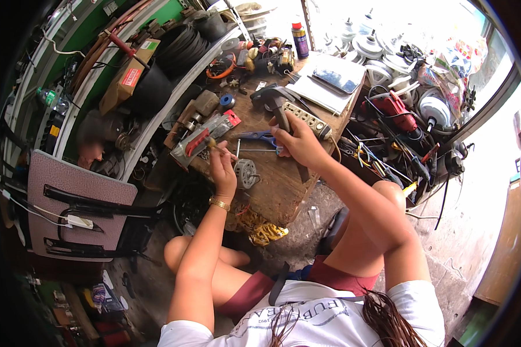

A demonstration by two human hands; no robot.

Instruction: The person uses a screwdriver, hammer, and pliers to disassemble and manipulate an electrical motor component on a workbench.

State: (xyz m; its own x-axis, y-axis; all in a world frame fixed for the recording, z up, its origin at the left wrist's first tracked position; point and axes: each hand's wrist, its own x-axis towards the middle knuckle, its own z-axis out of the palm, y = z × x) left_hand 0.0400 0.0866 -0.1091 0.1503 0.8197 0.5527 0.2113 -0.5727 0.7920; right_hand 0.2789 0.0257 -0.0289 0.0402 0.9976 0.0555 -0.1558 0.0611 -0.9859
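My right hand [300, 143] is wrapped round the handle of a hammer [280, 113], with its dark head raised above the wooden table. My left hand [222, 169] pinches a slim tool with a brownish-yellow end [212, 142]; its exact kind is unclear. Just beside the left fingers, a round grey vented motor housing [246, 174] sits at the table's near edge. Blue-handled scissors [256, 136] lie between my hands, next to an upright bolt [238, 148]. A red-and-clear package [205, 139] rests left of them.
The wooden table [281, 199] also bears a power strip [307, 120], a phone [337, 78], a spray can [299, 40] and small motors [283, 59]. Tools and a red drill [392, 110] fill a box at right. A chair [81, 202] stands at left, near crowded shelves.
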